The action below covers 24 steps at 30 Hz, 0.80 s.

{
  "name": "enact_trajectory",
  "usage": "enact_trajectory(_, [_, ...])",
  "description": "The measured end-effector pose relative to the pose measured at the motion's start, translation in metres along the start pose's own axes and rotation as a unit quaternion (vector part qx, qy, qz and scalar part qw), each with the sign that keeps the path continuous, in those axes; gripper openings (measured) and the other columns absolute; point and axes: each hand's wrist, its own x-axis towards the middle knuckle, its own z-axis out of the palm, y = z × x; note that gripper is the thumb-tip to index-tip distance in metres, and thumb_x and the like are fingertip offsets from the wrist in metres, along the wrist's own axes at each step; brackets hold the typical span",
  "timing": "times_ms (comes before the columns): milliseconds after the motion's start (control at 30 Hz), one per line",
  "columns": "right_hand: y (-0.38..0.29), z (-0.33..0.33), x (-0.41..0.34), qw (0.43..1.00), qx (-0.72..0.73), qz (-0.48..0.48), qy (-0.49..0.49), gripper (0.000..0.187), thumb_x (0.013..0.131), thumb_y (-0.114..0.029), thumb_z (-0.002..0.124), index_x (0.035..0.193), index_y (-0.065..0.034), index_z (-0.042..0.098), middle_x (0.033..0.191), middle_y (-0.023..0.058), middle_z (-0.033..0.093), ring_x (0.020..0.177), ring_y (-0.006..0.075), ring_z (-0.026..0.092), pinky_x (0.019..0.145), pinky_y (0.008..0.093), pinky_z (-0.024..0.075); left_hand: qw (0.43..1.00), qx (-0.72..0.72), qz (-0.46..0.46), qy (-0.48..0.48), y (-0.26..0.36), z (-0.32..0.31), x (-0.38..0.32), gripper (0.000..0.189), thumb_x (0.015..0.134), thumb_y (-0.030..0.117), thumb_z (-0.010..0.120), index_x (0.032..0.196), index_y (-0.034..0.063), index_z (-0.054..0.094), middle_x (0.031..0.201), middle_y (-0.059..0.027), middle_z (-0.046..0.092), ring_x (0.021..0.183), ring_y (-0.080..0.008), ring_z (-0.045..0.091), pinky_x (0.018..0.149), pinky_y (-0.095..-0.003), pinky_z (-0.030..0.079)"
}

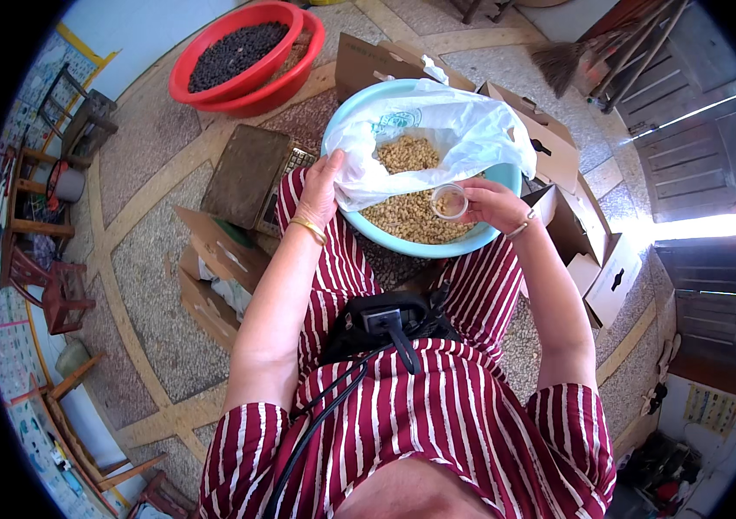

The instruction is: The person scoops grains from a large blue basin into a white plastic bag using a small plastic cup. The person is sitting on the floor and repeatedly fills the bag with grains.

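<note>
A light blue plastic basin (407, 248) stands before me, holding many small tan pieces (407, 220), perhaps nuts or beans. Over it lies a translucent white plastic bag (465, 123) with green print; its mouth is spread and more tan pieces (408, 154) show inside. My left hand (323, 188) grips the bag's left edge at the basin's rim. In my right hand (488, 204) is a small clear plastic cup (449, 201), held by its side above the pieces, with its round mouth facing up. Whether the cup holds any pieces I cannot tell.
Left of the basin is a flat scale (244, 175) with a keypad. Cardboard boxes (553, 149) stand behind and right of the basin; another open carton (212, 285) is at the left. Two red basins (238, 97), the upper with dark round pieces, sit farther back. Brooms (559, 65) lean near the door.
</note>
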Motion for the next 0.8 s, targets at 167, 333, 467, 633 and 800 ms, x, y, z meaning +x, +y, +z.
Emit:
enact_trajectory(167, [-0.032, 0.007, -0.007, 0.992, 0.071, -0.096, -0.040, 0.044, 0.086, -0.026, 0.054, 0.117, 0.0036, 0.046, 0.110, 0.0121, 0.056, 0.096, 0.0224, 0.058, 0.080, 0.0345, 0.0496, 1.000, -0.011, -0.014, 0.018, -0.002, -0.001, 0.002, 0.054, 0.083, 0.043, 0.058, 0.107, -0.0051, 0.054, 0.101, -0.0120, 0.060, 0.093, -0.0183, 0.058, 0.083, -0.0318, 0.045])
enact_trajectory(333, [-0.066, 0.024, 0.019, 0.972, -0.090, -0.158, 0.149, 0.038, 0.081, -0.023, 0.062, 0.113, -0.0050, 0.053, 0.100, 0.0065, 0.059, 0.088, 0.0162, 0.057, 0.079, 0.0286, 0.0464, 0.998, -0.042, -0.023, 0.036, -0.004, -0.003, 0.006, 0.053, 0.086, 0.042, 0.052, 0.109, -0.0055, 0.052, 0.103, -0.0124, 0.059, 0.093, -0.0186, 0.057, 0.083, -0.0317, 0.046])
enact_trajectory(467, [-0.067, 0.024, 0.049, 0.795, -0.471, -0.300, 0.237, 0.038, 0.073, -0.018, 0.068, 0.109, -0.0114, 0.057, 0.100, 0.0093, 0.059, 0.090, 0.0226, 0.057, 0.081, 0.0312, 0.0468, 0.997, -0.061, -0.032, 0.034, -0.004, -0.001, 0.009, 0.051, 0.089, 0.040, 0.048, 0.113, -0.0044, 0.049, 0.106, -0.0120, 0.058, 0.096, -0.0188, 0.056, 0.085, -0.0322, 0.045])
enact_trajectory(633, [-0.069, 0.043, 0.060, 0.597, -0.661, -0.376, 0.255, 0.043, 0.063, -0.010, 0.069, 0.104, -0.0135, 0.057, 0.112, 0.0105, 0.052, 0.102, 0.0318, 0.049, 0.087, 0.0400, 0.0432, 0.996, -0.086, -0.030, 0.016, -0.005, -0.003, 0.009, 0.050, 0.091, 0.039, 0.044, 0.118, -0.0032, 0.047, 0.110, -0.0117, 0.057, 0.099, -0.0195, 0.055, 0.087, -0.0328, 0.044])
enact_trajectory(800, [-0.071, 0.045, 0.057, 0.511, -0.695, -0.418, 0.286, 0.047, 0.061, -0.008, 0.071, 0.105, -0.0136, 0.057, 0.112, 0.0090, 0.052, 0.102, 0.0299, 0.050, 0.086, 0.0395, 0.0431, 0.994, -0.100, -0.042, 0.025, -0.004, -0.003, 0.010, 0.050, 0.091, 0.039, 0.044, 0.119, -0.0025, 0.046, 0.111, -0.0117, 0.056, 0.100, -0.0200, 0.054, 0.088, -0.0335, 0.043])
